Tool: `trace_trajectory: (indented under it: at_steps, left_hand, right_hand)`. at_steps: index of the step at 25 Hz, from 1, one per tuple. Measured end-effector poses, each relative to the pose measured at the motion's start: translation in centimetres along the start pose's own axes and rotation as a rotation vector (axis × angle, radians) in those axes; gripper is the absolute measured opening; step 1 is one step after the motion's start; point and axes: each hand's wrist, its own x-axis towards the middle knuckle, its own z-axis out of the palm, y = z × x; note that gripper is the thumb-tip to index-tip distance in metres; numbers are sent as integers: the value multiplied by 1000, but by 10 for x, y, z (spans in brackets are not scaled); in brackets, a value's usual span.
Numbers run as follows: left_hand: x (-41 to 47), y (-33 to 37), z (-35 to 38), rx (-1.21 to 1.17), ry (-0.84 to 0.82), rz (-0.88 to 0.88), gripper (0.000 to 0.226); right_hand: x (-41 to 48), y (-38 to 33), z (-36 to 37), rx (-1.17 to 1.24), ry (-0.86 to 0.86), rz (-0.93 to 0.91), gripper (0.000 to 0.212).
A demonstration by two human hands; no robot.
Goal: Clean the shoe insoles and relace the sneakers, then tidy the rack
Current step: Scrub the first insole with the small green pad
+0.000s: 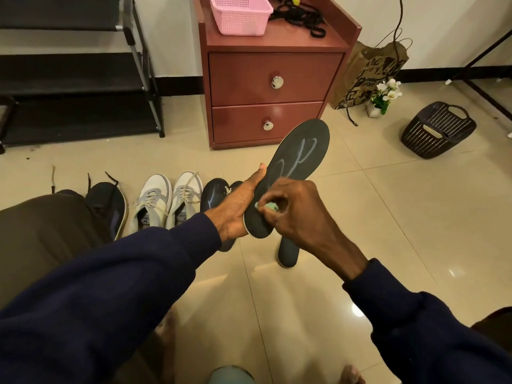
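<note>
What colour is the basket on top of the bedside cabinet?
The basket is pink; the head view shows it.

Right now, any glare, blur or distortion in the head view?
Head view: bright glare spots on the floor and cabinet; wide-angle lens bends the shoe rack; cloth in the right hand slightly blurred against the insole; left hand sharp.

A reddish-brown two-drawer cabinet stands against the wall at upper centre of the frame, each drawer with a round silver knob. A pink plastic basket sits on its top. Right of the cabinet, a printed brown paper bag leans at the wall, with a small pot of white flowers just in front. Further right, a dark woven basket sits tilted on the beige tiled floor.
</note>
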Motion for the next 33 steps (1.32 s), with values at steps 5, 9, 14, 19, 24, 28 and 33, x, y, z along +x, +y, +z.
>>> trace_trajectory:
  at_steps: [5, 9, 14, 19, 24, 28, 33]
  left_hand:
    - [1, -3, 2, 79, -29, 0, 51]
    - [2, -2, 0, 66, -35, -12, 50]
    - [2, -5, -1, 90, -18, -7, 51]
    - [-2, -6, 2, 84, 5, -44, 49]
    - [-3, -9, 1, 85, -30, -75, 50]
    - [-5, -9, 3, 94, -44, -75, 50]
    - [-5, -7, 2, 95, -28, -55, 47]
  right_hand:
    - [10, 21, -19, -92, 54, 120, 10]
    - [9, 22, -14, -93, 118, 97, 12]
    - [11, 23, -17, -30, 53, 95, 9]
    - [8, 24, -5, -5, 166, 58, 11]
    - [18, 34, -19, -55, 167, 88, 10]
    - [12, 33, -17, 4, 161, 80, 10]
    - [12, 24, -16, -17, 12, 40, 10]
